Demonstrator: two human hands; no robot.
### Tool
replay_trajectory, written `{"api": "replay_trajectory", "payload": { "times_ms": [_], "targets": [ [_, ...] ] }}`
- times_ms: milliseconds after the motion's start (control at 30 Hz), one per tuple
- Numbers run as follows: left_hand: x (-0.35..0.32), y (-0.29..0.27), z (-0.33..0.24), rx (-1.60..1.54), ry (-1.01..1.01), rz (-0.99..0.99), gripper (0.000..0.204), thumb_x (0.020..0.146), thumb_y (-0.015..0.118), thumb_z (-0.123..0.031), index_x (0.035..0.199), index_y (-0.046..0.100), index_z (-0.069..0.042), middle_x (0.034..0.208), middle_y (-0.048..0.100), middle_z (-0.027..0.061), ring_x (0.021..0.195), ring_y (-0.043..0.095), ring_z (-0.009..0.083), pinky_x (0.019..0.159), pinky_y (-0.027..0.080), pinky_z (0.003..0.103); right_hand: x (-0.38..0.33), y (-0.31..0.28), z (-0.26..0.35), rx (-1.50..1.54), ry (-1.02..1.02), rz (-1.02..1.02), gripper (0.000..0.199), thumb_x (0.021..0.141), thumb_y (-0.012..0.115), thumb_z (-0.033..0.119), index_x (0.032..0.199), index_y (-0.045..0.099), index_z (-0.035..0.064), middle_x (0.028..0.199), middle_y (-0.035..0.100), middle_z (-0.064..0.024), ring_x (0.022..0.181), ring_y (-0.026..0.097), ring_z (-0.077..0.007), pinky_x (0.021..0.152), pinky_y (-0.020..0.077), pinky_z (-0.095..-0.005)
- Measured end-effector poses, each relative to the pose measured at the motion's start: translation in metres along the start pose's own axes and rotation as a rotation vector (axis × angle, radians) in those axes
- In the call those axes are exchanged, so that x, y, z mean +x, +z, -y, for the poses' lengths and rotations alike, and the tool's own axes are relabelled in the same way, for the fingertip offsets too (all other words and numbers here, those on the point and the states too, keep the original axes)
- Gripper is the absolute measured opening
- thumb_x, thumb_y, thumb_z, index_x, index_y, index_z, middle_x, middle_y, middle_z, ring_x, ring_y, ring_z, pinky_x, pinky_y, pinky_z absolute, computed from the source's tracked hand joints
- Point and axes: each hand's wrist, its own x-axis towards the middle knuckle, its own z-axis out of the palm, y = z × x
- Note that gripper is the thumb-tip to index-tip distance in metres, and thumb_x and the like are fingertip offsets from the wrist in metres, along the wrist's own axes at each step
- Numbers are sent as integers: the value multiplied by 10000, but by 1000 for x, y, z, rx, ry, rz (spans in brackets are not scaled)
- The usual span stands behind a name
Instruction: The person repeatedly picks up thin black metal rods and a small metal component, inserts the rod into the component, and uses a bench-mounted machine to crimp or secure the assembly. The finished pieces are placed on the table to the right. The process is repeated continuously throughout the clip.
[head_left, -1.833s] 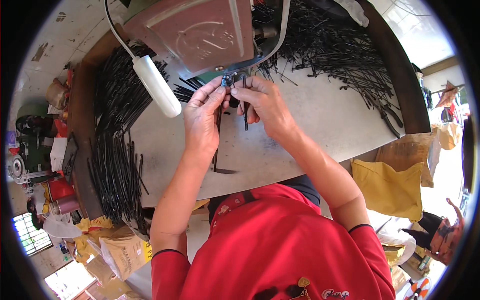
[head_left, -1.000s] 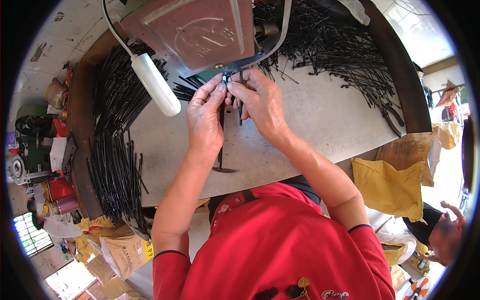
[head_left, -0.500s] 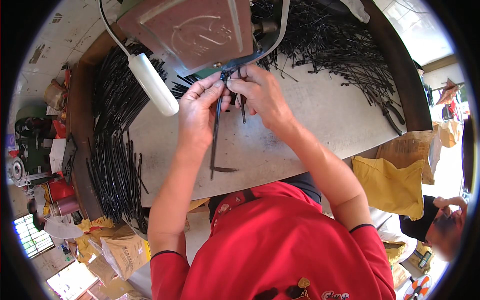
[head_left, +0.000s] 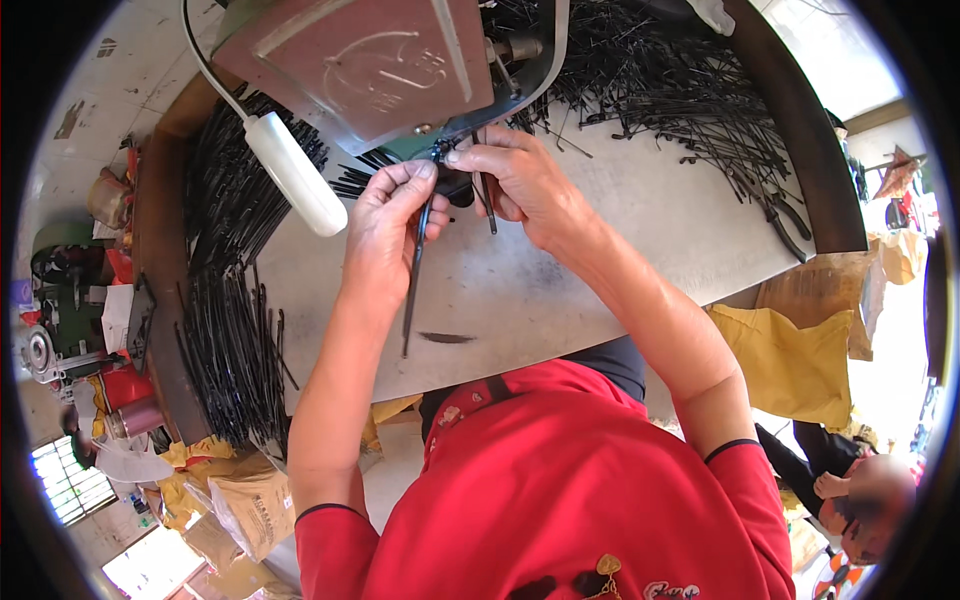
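— What is the strip point(head_left: 414, 270)?
— A thin black one, long and narrow, hanging nearly upright at centre frame, its top pinched just under the machine, its lower end free above the table.
— And the second piece point(head_left: 488, 205)?
— A shorter black strip, right of the first, upper centre, also hanging down, slightly tilted.

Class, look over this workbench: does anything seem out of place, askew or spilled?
The thin black rods at the far right lie scattered and crisscrossed, unlike the neater bundles at the left. One short dark piece lies alone on the table.
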Motion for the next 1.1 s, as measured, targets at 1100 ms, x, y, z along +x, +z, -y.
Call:
{"api": "replay_trajectory", "payload": {
  "times_ms": [1100],
  "targets": [
    [-18, -24, 2, 579, 301, -124, 289, 833, 692, -99, 1092, 633, 14, 823, 670, 75, 713, 621, 109, 661, 511, 244, -7, -30, -7, 174, -17, -36, 225, 930, 563, 175, 1012, 508, -27, 872, 659, -186, 751, 681, -239, 637, 549, -284]
  ]
}}
